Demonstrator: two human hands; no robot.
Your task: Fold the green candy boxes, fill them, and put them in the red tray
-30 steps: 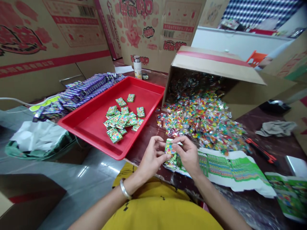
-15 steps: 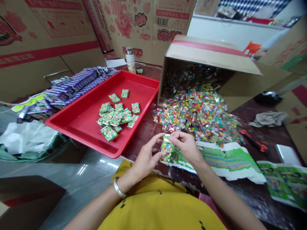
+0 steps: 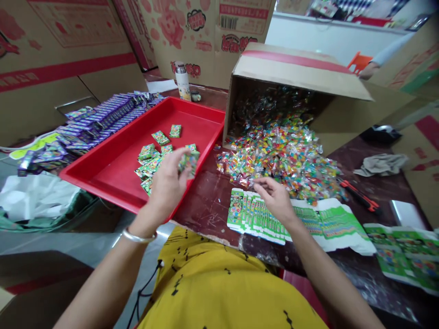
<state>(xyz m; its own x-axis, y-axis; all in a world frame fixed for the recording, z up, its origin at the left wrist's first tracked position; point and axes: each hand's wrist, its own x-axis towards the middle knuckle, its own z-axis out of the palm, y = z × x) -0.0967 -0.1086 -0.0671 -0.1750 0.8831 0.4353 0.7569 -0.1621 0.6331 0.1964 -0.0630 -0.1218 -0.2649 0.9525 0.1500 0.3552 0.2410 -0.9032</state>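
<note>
My left hand (image 3: 168, 180) is over the right side of the red tray (image 3: 113, 169), its fingers and thumb round a small green candy box (image 3: 189, 163) blurred by motion. Beneath it, several similar boxes (image 3: 147, 151) lie in the tray, partly hidden by the hand. My right hand (image 3: 276, 198) is at the near edge of a heap of clear packets of colourful candy (image 3: 281, 151). Its thumb and fingertips pinch at the edge of a candy packet (image 3: 252, 179). Under the right wrist, a fanned row of flat green cartons (image 3: 257, 212) lies on the table.
A cardboard box (image 3: 295, 68) on its side spills the packets onto the dark table (image 3: 209, 214). Purple boxes (image 3: 113, 114) line the tray's left. A bottle (image 3: 183, 82) stands behind it. Red-black cutters (image 3: 360, 196), a cloth (image 3: 380, 164) and more green cartons (image 3: 401, 256) lie right.
My left hand has carried the green box from the front of the table left to above the tray. The right hand has let go of that box and moved to the candy packets.
</note>
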